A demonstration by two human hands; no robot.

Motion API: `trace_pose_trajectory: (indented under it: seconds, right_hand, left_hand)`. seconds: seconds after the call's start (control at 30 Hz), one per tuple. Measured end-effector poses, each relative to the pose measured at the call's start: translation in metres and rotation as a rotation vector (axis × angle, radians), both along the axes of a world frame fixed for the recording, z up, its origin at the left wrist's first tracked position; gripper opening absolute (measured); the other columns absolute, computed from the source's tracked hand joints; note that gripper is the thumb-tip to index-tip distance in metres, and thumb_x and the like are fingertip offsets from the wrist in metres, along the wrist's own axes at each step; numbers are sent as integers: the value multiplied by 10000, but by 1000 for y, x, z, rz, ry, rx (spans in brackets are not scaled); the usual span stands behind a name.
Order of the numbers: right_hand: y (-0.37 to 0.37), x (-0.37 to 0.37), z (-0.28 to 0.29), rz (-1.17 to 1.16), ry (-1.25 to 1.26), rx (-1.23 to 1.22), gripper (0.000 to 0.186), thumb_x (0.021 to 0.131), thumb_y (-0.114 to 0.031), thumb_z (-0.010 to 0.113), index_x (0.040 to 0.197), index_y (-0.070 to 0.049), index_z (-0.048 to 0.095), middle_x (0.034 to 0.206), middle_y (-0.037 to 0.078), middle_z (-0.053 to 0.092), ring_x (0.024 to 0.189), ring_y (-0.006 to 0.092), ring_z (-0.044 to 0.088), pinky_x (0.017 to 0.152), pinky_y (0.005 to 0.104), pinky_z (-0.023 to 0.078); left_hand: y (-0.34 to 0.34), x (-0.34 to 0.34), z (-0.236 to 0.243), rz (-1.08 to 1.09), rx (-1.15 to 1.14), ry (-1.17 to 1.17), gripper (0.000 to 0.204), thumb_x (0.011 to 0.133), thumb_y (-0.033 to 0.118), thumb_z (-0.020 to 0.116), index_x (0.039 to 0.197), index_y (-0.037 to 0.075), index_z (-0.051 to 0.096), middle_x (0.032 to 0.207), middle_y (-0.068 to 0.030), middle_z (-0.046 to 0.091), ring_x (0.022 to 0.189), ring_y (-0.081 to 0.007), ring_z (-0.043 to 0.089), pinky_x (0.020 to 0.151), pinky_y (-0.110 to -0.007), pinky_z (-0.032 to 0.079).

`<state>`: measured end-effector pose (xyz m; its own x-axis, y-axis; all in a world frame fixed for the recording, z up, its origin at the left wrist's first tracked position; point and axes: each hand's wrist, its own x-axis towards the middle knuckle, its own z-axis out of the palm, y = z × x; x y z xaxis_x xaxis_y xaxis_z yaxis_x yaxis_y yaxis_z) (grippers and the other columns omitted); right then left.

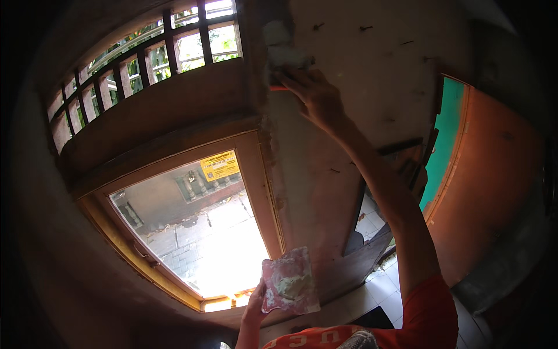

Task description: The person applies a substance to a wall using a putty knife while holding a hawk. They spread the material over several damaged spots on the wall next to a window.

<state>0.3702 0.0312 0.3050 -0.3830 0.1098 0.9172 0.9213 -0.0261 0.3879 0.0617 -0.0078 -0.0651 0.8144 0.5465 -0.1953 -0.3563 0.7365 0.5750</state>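
Below-right of the window [260, 192], the left hand [254, 306] closes its fingers on the left edge of a paste-smeared board [307, 303], likely light, stiff and best gripped there, while above-right of the window the right hand [318, 100] clasps a red-edged spreader [279, 88].

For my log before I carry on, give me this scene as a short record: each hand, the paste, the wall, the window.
Left hand: holds reddish board
Right hand: raised to wall, gripping red-edged tool, mostly hidden
Paste: pale lump and smears on board
Wall finish: pale patch beside right hand
Window: wood-framed, yellow sticker at upper right
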Motion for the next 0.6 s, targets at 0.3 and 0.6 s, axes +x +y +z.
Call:
trace_pose_trajectory:
  seconds: [0.3,0.6]
  right_hand:
    - [2,36,-1,124,-116,-43,563,660,-9,641,1181,-197,545,1112,-16,603,927,244,582,742,324,515]
    - [-35,43,28,57,83,186,240,825,-144,600,1061,-120,639,989,48,649,867,207,618,766,293,488]
  left_hand:
    - [2,0,22,117,56,-22,458,980,318,270,1307,4,335,1194,-159,514,1014,-254,581,787,-391,544]
    - [11,0,52,130,146,-50,509,972,375,296,1306,-7,338,1177,-170,528,998,-261,592,786,-385,541]
